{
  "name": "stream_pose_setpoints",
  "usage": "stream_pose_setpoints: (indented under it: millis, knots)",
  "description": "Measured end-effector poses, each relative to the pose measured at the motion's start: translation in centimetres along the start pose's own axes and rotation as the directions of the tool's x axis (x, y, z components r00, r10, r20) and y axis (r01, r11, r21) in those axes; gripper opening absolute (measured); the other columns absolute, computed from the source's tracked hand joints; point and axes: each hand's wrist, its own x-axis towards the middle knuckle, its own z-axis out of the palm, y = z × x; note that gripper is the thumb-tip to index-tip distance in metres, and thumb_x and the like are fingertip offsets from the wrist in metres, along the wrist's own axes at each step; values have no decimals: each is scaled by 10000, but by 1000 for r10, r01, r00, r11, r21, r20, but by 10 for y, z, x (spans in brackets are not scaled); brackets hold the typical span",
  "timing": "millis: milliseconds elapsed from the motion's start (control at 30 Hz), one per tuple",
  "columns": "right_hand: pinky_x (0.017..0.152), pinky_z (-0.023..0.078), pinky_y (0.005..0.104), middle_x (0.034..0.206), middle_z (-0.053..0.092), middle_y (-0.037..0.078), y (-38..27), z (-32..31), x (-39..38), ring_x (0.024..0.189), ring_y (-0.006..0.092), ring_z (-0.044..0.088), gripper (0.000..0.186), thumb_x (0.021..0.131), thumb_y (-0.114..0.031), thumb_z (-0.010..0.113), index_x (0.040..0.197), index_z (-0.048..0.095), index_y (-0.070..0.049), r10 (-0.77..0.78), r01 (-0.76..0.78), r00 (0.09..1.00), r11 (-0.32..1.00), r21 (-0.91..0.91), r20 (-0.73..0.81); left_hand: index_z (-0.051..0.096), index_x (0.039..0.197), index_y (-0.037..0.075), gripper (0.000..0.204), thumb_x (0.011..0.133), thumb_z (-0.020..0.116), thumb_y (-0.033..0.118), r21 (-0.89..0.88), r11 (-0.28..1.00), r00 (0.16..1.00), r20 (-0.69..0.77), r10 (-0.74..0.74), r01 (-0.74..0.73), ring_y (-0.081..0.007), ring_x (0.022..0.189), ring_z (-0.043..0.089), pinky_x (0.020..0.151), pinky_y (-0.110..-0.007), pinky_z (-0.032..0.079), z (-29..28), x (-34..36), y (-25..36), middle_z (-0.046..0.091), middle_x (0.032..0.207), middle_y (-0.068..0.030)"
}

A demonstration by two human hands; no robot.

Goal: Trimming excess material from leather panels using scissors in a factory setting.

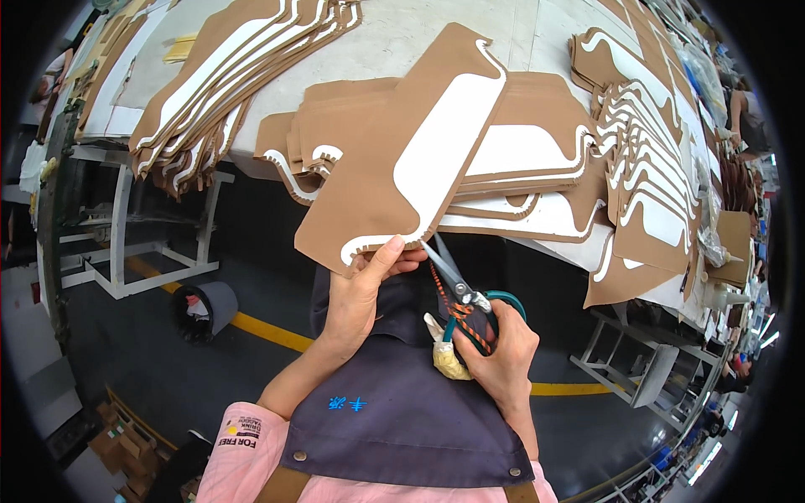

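Observation:
My left hand (366, 287) pinches the near edge of a brown leather-like panel (369, 176), thumb on top and fingers beneath. A white backing piece (444, 138) lies on the panel, and small notches run along its curved edge by my thumb. My right hand (501, 352) grips a pair of scissors (457, 285) with green handles, partly wrapped in orange-and-black cord. The blades are parted, with the tips at the panel's notched edge just right of my left fingers. One fingertip of my right hand wears a yellowish covering (451, 360).
Beneath the held panel lies a stack of similar brown panels (537, 109) on the pale table (402, 42). More fanned stacks lie at the left (201, 84) and right (646, 176). A dark bin (220, 303) stands on the floor, near white metal table legs (122, 218).

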Motion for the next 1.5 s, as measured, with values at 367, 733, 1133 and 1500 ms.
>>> stream_pose_setpoints:
  millis: [367,733,1133,1500]
  knots:
    - [504,444,330,720,515,85,-9,7,4,617,221,545,518,671,-195,838,1043,571,47,-88,99,995,963,-250,55,623,1109,7,193,941,608,100,-160,986,998,-46,-52,44,-166,911,671,836,-310,544,-4,3,-16,681,1035,-92]
    - [463,433,312,673,486,81,-15,8,3,582,207,540,470,706,-214,820,990,574,69,-100,136,988,917,-375,115,630,1093,4,180,929,610,74,-85,995,998,-54,42,-46,-171,887,672,813,-313,539,-2,2,-18,690,993,-95]
    - [514,456,338,721,561,105,4,4,9,564,246,571,391,669,-38,783,998,584,32,106,-104,994,988,114,-9,625,1100,-18,202,959,569,114,-148,989,999,-28,-17,12,-207,940,675,889,-325,524,1,6,-15,683,1042,-129]
    - [517,442,315,717,511,73,15,-5,35,614,208,539,537,646,-222,831,1039,590,52,-202,239,970,898,-370,135,639,1104,10,184,955,580,100,-313,948,998,7,-67,66,-158,988,648,920,-327,509,2,9,-21,686,1045,-79]
